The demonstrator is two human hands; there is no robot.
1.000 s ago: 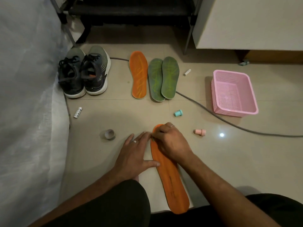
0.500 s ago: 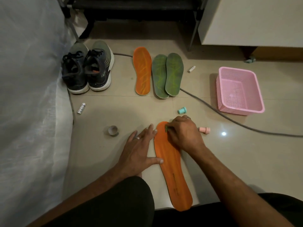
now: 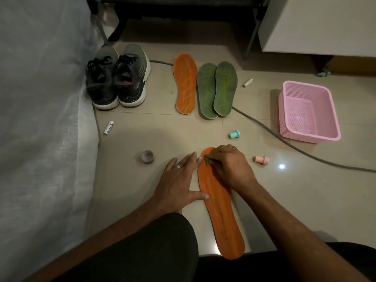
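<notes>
Four insoles lay on the floor. One orange insole (image 3: 221, 210) sat lengthwise just in front of the person's knees, a second orange insole (image 3: 185, 84) lay farther off, and two green insoles (image 3: 206, 90) overlapped just beside it. Two dark shoes (image 3: 116, 80) stood side by side against the bed (image 3: 40, 119). There were two small white tubes (image 3: 108, 127), one teal peg (image 3: 234, 134), one pink peg (image 3: 261, 159), one tape roll (image 3: 147, 156) and one pink basket (image 3: 309, 112).

The left hand (image 3: 179, 180) lay spread flat on the floor. Its fingertips met the near insole's left edge and its thumb rested on the insole. The right hand (image 3: 230, 165) rested on the toe end, its fingers pinching a small green piece (image 3: 207, 161) against the orange surface.

A second earlier the right hand had covered most of the toe, with its fingertips at the left edge. By now it had shifted to the right, so the rounded toe tip showed. The left hand and the insole had kept their places.
</notes>
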